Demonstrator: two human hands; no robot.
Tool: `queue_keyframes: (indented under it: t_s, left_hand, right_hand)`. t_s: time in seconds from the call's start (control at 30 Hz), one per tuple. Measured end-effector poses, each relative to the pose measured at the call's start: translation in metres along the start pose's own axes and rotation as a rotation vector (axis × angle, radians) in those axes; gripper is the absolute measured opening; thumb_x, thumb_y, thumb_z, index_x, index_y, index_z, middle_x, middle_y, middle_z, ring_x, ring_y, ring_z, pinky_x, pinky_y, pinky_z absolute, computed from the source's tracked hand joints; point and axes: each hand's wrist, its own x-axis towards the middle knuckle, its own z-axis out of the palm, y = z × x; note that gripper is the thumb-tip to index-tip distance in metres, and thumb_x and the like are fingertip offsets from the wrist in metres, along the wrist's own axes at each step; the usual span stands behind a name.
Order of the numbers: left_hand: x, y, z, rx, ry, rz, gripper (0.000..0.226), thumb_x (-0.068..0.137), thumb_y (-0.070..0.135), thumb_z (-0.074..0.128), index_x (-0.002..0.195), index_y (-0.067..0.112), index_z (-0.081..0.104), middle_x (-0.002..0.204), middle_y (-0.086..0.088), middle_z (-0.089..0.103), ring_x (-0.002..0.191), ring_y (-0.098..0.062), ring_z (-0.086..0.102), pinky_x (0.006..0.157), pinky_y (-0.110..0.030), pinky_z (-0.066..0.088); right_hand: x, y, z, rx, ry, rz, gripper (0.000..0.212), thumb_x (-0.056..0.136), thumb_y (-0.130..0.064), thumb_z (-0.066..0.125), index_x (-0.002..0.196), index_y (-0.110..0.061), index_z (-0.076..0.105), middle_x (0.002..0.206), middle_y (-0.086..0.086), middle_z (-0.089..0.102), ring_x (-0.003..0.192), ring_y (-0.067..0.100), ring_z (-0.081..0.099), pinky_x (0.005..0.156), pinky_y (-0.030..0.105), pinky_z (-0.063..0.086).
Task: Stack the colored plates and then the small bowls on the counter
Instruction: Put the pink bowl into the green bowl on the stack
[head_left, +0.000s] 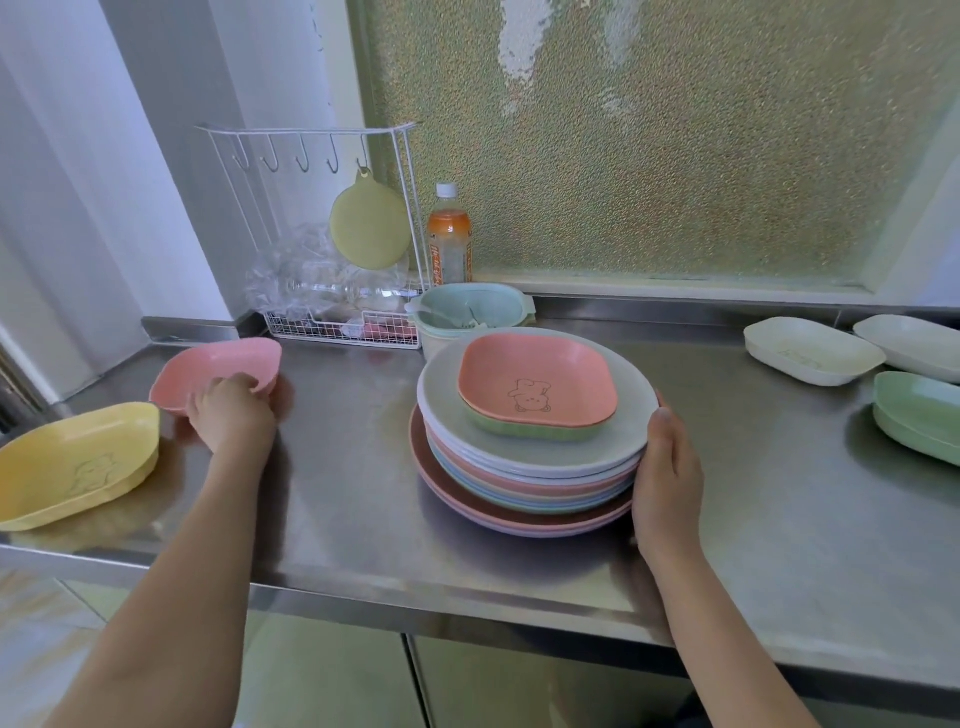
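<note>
A stack of several colored plates stands mid-counter, a grey-green plate on top. On it sit two nested small bowls: a pink bowl with a bear drawing inside a green bowl. My right hand rests flat against the stack's right edge. My left hand grips the near rim of another pink bowl, tilted at the left. A yellow bowl lies at the front left. At the far right lie two cream bowls and stacked green bowls.
A white wire rack with hooks, a hanging yellow-green disc and clear plastic stands at the back left. An orange drink bottle and stacked handled bowls with a spoon sit behind the plates. The steel counter's front edge runs across below.
</note>
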Motion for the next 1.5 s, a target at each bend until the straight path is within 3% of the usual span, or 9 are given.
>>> queue_keyframes:
  t_s: [0.23,0.5,0.63,0.73,0.87,1.0,1.23,1.4,1.5]
  left_hand:
    - [-0.023,0.031,-0.019,-0.316,0.103,0.191,0.02,0.081,0.001,0.049,0.085,-0.006,0.068,0.096,-0.028,0.056,0.089,-0.041,0.053,0.074,-0.041,0.04]
    - [-0.132,0.134,-0.108,-0.622,0.091,0.726,0.017,0.085,0.017,0.058,0.09,0.008,0.072,0.08,-0.007,0.056,0.074,-0.027,0.055,0.065,-0.034,0.043]
    - [-0.178,0.158,-0.119,-0.564,-0.032,0.929,0.015,0.085,0.021,0.059,0.089,0.016,0.073,0.078,-0.002,0.058,0.074,-0.029,0.058,0.066,-0.035,0.044]
    - [-0.193,0.165,-0.106,-0.376,-0.024,1.013,0.01,0.077,0.017,0.063,0.078,0.02,0.072,0.073,-0.001,0.059,0.069,-0.028,0.056,0.065,-0.032,0.027]
    - [-0.196,0.167,-0.094,-0.292,0.027,1.056,0.013,0.075,0.016,0.06,0.076,0.021,0.072,0.072,0.0,0.059,0.068,-0.027,0.055,0.064,-0.03,0.022]
    - [-0.197,0.173,-0.092,-0.204,0.044,1.087,0.032,0.081,0.025,0.042,0.076,0.022,0.073,0.073,0.002,0.062,0.068,-0.027,0.057,0.064,-0.03,0.038]
    - [-0.217,0.196,-0.093,-0.147,-0.016,1.037,0.008,0.075,0.015,0.065,0.075,0.019,0.072,0.073,-0.003,0.065,0.066,-0.03,0.06,0.058,-0.033,0.044]
    - [-0.218,0.194,-0.092,-0.139,-0.124,1.009,0.041,0.095,0.035,0.037,0.092,0.017,0.074,0.09,-0.006,0.068,0.087,-0.034,0.058,0.074,-0.039,0.041]
    - [-0.209,0.176,-0.097,-0.314,-0.131,0.921,0.051,0.089,0.047,0.029,0.1,0.023,0.073,0.098,0.002,0.07,0.096,-0.028,0.058,0.082,-0.038,0.04]
  right_hand:
    - [-0.001,-0.003,0.0,0.014,-0.003,-0.009,0.044,0.096,-0.04,0.03,0.126,-0.022,0.056,0.124,-0.004,0.061,0.114,0.011,0.054,0.098,0.032,0.041]
    - [-0.002,-0.004,-0.001,0.01,-0.008,-0.01,0.049,0.092,-0.046,0.029,0.125,-0.023,0.056,0.123,-0.004,0.062,0.114,0.011,0.054,0.1,0.035,0.042]
    - [-0.002,-0.004,0.0,0.017,-0.007,-0.006,0.051,0.092,-0.048,0.031,0.126,-0.021,0.056,0.124,-0.003,0.062,0.116,0.012,0.054,0.102,0.038,0.041]
    - [-0.002,-0.002,0.0,0.013,-0.01,0.004,0.06,0.086,-0.058,0.029,0.126,-0.022,0.056,0.124,-0.002,0.062,0.115,0.013,0.054,0.102,0.042,0.041]
    - [-0.001,-0.001,0.001,0.01,-0.011,0.015,0.063,0.084,-0.062,0.028,0.127,-0.023,0.055,0.126,-0.002,0.061,0.116,0.013,0.053,0.102,0.044,0.041]
    - [-0.001,-0.001,0.001,0.004,-0.013,0.023,0.066,0.084,-0.063,0.027,0.127,-0.023,0.054,0.127,-0.001,0.06,0.118,0.014,0.053,0.103,0.044,0.04]
    - [-0.001,-0.002,0.001,0.0,-0.007,0.007,0.063,0.085,-0.06,0.028,0.125,-0.02,0.055,0.123,0.002,0.062,0.114,0.017,0.055,0.1,0.045,0.042]
    - [-0.001,-0.001,0.002,-0.019,-0.02,0.01,0.06,0.086,-0.058,0.028,0.125,-0.021,0.055,0.124,0.0,0.062,0.114,0.016,0.055,0.1,0.045,0.042]
    - [-0.006,-0.011,0.0,-0.069,0.045,-0.024,0.041,0.098,-0.037,0.035,0.133,-0.022,0.048,0.137,0.0,0.052,0.126,0.016,0.045,0.107,0.038,0.035]
